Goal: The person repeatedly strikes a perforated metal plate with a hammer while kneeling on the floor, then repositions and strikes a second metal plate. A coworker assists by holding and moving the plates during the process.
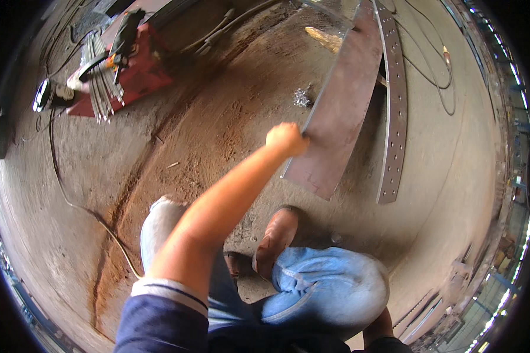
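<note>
Dirt-strewn workshop floor (218, 117), left hand (287, 139) at metal plate (348, 100)

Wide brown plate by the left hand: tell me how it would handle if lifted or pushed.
The wide brown plate looks like metal and is long and broad, so it is probably heavy. Its length shows no obvious sag, suggesting stiffness. Its broad, flat face makes it unlikely to roll if pushed.

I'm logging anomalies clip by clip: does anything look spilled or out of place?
Perhaps: reddish-brown dirt lies strewn across the floor, and a small silvery heap sits loose beside the metal plate, beyond the left hand, like unswept litter.
</note>
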`<state>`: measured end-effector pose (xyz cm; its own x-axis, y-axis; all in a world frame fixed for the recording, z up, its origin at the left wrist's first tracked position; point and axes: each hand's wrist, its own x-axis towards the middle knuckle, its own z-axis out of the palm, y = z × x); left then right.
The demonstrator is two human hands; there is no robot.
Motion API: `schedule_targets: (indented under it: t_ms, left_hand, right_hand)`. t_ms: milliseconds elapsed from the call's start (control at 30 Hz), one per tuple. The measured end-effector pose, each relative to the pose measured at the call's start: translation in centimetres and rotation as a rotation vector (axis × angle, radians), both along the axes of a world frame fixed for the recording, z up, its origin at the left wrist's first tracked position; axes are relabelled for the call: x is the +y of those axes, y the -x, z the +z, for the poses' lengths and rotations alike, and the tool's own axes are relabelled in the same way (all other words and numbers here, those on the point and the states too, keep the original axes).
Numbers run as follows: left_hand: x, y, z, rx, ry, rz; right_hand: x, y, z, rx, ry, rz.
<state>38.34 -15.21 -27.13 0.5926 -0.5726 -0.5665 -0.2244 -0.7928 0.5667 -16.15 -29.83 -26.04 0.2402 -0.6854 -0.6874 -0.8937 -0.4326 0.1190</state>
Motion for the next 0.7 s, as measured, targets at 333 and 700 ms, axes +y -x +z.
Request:
schedule_targets:
  t_ms: [333, 700]
  left_hand:
    - [1.4, 7.0, -5.8, 0.099, 0.116, 0.272]
    - [1.0, 7.8, -6.3, -0.089, 0.014, 0.14]
  right_hand:
    - [1.3, -0.5, -1.6, -0.197, -0.024, -0.451]
    - [-0.9, -6.4, -0.4, -0.787, 0.007, -0.78]
